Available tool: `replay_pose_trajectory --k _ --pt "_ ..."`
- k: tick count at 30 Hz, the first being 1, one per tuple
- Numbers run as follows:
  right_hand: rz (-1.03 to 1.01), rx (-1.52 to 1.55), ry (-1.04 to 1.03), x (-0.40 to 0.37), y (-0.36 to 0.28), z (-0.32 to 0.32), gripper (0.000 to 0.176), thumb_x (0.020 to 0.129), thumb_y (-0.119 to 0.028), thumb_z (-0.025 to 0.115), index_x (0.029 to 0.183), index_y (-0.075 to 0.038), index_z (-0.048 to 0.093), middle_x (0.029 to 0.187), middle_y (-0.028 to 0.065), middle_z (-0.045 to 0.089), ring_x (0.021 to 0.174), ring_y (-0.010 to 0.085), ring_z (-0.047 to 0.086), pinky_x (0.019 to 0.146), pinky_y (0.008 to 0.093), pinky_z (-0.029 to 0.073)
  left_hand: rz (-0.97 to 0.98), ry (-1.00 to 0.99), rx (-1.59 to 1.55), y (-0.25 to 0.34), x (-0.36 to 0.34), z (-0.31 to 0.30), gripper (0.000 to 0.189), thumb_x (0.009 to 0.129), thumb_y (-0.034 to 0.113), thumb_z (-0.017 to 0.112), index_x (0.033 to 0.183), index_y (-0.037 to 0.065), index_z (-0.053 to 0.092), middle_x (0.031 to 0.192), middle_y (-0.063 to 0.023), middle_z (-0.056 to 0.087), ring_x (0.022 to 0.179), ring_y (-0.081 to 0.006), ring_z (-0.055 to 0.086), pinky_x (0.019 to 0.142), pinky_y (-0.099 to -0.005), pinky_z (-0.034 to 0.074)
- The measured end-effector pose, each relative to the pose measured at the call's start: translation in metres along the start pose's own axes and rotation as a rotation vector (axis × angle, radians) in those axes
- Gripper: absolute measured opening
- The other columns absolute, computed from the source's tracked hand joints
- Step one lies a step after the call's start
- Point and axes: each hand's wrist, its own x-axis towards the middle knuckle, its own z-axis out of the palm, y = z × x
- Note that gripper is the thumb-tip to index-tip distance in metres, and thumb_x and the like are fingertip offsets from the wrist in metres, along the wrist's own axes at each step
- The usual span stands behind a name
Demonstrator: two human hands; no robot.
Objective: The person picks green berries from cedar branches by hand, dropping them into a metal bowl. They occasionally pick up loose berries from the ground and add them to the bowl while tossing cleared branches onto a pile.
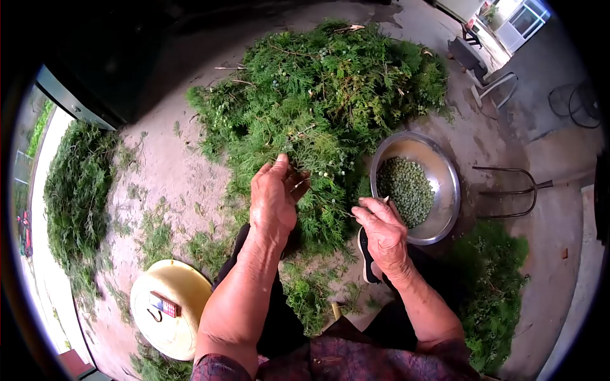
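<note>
My left hand [273, 197] reaches over the near edge of a large heap of green conifer branches [337, 82]. Its fingers are curled and the thumb points up, closed on a leafy green sprig [311, 155] from the heap. My right hand [383, 235] is beside the near-left rim of a wide steel bowl [447, 168]. Thumb and fingers there are pinched together; what is between them is too small to name. Many small round green seed cones [403, 190] lie in the bowl.
An upturned yellow basin [181, 279] at lower left carries a phone-like object [165, 305]. More greenery [76, 190] is piled at far left, and another heap [492, 286] lies at lower right. A metal fork [530, 187] rests right of the bowl. Loose sprigs litter the concrete floor.
</note>
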Motion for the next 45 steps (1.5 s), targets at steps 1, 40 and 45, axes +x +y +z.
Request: replay_pose_trajectory --k 1,40,45 --pt "-0.030 -0.031 0.003 0.001 0.000 -0.004 0.026 0.069 0.010 0.060 0.093 0.001 0.065 0.102 0.0153 0.061 0.088 0.0276 0.059 0.077 0.0334 0.049 0.044 0.048 0.020 0.004 -0.003 0.002 0.014 0.091 0.019 0.051 0.091 0.006 0.046 0.075 -0.0061 0.052 0.070 -0.0216 0.058 0.062 -0.0340 0.052" --pt "0.798 0.913 -0.086 0.004 0.011 -0.004 0.025 0.085 -0.002 0.053 0.109 0.006 0.055 0.092 0.0092 0.059 0.068 0.0156 0.062 0.059 0.0256 0.053 -0.134 -0.714 1.177 -0.035 -0.028 -0.048 0.019 0.082 0.013 0.058 0.096 0.001 0.064 0.074 -0.0092 0.065 0.058 -0.0135 0.060 0.053 -0.0263 0.050" --pt "0.855 0.919 0.018 0.001 0.031 -0.011 0.022 0.086 -0.005 0.053 0.106 0.004 0.057 0.089 0.0069 0.060 0.067 0.0144 0.061 0.058 0.0259 0.052 0.504 0.076 0.649 0.066 -0.002 -0.112 0.016 0.084 0.011 0.058 0.093 0.000 0.064 0.076 -0.0100 0.065 0.067 -0.0116 0.059 0.060 -0.0253 0.048"
